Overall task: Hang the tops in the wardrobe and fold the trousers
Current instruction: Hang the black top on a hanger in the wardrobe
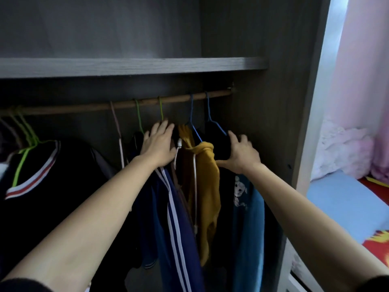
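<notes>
A grey wood-grain wardrobe point(263, 123) fills most of the frame, with a shelf point(134, 66) across the upper middle and a wooden rail point(84, 108) beneath it. The tops hang from the rail. A black top point(52, 186) with a red-and-white collar is at lower left. At centre are a navy striped jacket point(168, 207) and a mustard hoodie point(206, 175), with a dark top point(240, 190) bearing a cartoon print to their right.

The left hand point(160, 144) lies flat, fingers straight, on the clothes left of the hoodie. The right hand point(242, 154), spread wide, rests on the dark top's shoulder. At the right edge are a pink curtain point(362, 81) and a blue-sheeted bed point(347, 201).
</notes>
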Demonstrator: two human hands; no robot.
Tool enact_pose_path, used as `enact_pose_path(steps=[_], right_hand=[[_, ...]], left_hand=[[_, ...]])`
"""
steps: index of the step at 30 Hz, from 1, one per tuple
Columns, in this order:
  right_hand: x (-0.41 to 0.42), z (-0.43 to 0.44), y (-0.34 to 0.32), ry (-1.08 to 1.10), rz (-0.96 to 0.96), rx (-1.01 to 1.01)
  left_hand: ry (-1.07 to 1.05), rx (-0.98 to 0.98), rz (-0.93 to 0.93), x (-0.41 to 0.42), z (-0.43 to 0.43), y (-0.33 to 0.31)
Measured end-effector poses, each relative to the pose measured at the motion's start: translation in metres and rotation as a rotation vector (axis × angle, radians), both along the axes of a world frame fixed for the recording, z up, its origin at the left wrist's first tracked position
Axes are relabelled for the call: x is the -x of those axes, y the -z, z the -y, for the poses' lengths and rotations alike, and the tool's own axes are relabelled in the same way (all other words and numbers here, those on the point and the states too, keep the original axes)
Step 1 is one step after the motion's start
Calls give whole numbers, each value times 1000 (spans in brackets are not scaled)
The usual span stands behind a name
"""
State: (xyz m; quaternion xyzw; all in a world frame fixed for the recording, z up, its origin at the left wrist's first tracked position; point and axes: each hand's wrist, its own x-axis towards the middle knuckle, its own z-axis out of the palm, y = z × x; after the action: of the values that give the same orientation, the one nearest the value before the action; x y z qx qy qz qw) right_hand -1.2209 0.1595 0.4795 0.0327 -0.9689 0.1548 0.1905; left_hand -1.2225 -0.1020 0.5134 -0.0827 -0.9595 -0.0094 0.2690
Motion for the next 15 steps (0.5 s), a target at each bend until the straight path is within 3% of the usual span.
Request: enact_pose_path(steps=[4,8,15], right_hand=[[-47,9,13,-21,-183,51],[-105,20,79,-32,-263,83],[-211,12,200,39,-101,-77]], left_hand=[[99,-9,-23,-45,4,34],[171,-76,-65,-97,7,92],[195,-162,-46,-180,-3,197]])
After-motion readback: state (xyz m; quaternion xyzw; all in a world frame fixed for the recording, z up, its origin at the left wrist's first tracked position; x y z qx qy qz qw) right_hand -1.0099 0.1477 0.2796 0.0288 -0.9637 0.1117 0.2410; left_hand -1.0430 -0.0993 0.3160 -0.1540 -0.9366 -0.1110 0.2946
